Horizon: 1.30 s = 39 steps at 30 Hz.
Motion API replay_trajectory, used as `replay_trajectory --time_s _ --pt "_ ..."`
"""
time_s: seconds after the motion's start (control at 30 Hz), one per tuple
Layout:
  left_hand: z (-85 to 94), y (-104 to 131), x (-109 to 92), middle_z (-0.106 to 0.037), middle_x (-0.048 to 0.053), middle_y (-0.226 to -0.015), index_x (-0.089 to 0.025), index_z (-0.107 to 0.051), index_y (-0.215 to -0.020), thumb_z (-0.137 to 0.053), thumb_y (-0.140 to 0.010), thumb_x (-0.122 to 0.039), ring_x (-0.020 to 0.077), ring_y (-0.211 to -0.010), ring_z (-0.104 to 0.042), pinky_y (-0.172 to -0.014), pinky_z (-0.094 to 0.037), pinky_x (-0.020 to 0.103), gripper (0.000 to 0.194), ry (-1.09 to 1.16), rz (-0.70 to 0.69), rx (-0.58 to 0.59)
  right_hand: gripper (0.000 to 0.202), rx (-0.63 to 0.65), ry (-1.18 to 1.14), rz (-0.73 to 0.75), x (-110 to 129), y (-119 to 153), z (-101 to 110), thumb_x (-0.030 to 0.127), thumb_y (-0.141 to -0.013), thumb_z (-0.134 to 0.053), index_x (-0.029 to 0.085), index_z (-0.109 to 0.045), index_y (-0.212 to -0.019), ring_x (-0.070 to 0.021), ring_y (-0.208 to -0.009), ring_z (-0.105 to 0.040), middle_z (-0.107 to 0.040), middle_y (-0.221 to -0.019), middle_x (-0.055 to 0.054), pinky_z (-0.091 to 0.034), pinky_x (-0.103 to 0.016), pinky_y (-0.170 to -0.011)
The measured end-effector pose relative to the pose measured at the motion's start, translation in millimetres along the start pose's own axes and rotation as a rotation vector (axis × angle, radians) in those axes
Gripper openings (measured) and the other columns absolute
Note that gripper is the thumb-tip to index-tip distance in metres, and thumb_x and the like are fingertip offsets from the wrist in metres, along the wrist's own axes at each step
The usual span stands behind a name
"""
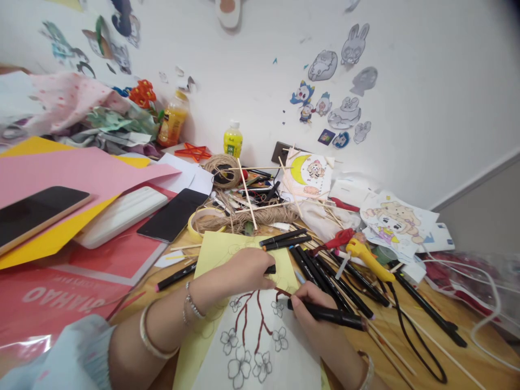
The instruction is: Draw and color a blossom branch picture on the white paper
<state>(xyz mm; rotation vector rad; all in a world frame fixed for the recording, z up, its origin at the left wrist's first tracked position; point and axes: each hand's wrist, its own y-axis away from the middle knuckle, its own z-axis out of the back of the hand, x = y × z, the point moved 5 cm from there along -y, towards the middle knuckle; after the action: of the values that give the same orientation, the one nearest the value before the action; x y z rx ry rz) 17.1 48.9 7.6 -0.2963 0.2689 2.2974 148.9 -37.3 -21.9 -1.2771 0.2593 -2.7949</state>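
My right hand grips a black marker, its tip over the upper right of a white sheet. The sheet bears outlined flowers and dark red branches. My left hand rests across the top of the sheet, its fingers curled round a small black piece that looks like a marker cap. Beneath the white sheet lies yellow paper with faint pencil lines. Black markers rest on its upper edge, and several more markers lie beside my right hand.
A yellow glue gun with a black cord lies at right among thin wooden sticks. Behind are twine, yellow tape and drink bottles. Phones, a white power bank and coloured paper cover the left.
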Motion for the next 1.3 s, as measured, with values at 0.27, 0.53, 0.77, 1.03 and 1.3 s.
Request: replay_trajectory --time_s 0.27,0.53,0.77,1.03,1.3 --pt "-0.1 0 0 -0.065 0.005 -0.076 -0.018 -0.062 -0.075 -0.061 -0.072 -0.036 0.0195 -0.067 -0.059 -0.051 -0.034 0.025 0.018 0.005 -0.004 0.003 0.023 0.027 -0.004 -0.039 0 -1 0 0.029 -0.08 -0.045 0.02 -0.048 -0.06 -0.0134 -0.052 -0.05 -0.052 -0.053 0.002 -0.039 -0.024 -0.051" --pt "-1.2 -1 1 -0.066 0.005 -0.076 -0.018 -0.062 -0.074 -0.061 -0.072 -0.037 0.0194 -0.067 -0.06 -0.051 -0.033 0.025 0.019 0.007 -0.009 -0.007 0.023 0.005 -0.01 -0.055 2 -2 0 0.028 -0.079 -0.047 0.02 -0.047 -0.057 -0.0133 -0.052 -0.051 -0.052 -0.052 0.002 -0.039 -0.024 -0.051" --pt "0.0 -1 1 -0.066 0.005 -0.075 -0.018 -0.062 -0.074 -0.062 -0.071 -0.036 0.0201 -0.068 -0.061 -0.05 -0.033 0.025 0.018 0.009 -0.008 -0.007 0.018 -0.037 -0.039 -0.069 -1 -1 1 0.025 -0.079 -0.051 0.02 -0.052 -0.062 -0.0138 -0.055 -0.053 -0.057 -0.056 0.002 -0.041 -0.023 -0.052" --pt "-1.0 0 0 -0.066 0.006 -0.077 -0.018 -0.062 -0.074 -0.061 -0.072 -0.036 0.0208 -0.068 -0.06 -0.052 -0.035 0.025 0.018 0.014 0.018 0.006 0.02 -0.062 -0.035 -0.083 1 0 3 0.029 -0.082 -0.049 0.021 -0.051 -0.064 -0.0151 -0.058 -0.053 -0.055 -0.059 0.002 -0.043 -0.024 -0.054" --pt "20.5 22 9 -0.066 0.008 -0.08 -0.017 -0.061 -0.078 -0.054 -0.078 -0.036 0.0244 -0.075 -0.061 -0.063 -0.042 0.03 0.02 -0.048 0.136 -0.101 0.016 -0.25 -0.135 -0.052 -11 -4 13 0.034 -0.085 -0.05 0.02 -0.057 -0.088 -0.0178 -0.069 -0.061 -0.064 -0.076 -0.002 -0.05 -0.027 -0.063"
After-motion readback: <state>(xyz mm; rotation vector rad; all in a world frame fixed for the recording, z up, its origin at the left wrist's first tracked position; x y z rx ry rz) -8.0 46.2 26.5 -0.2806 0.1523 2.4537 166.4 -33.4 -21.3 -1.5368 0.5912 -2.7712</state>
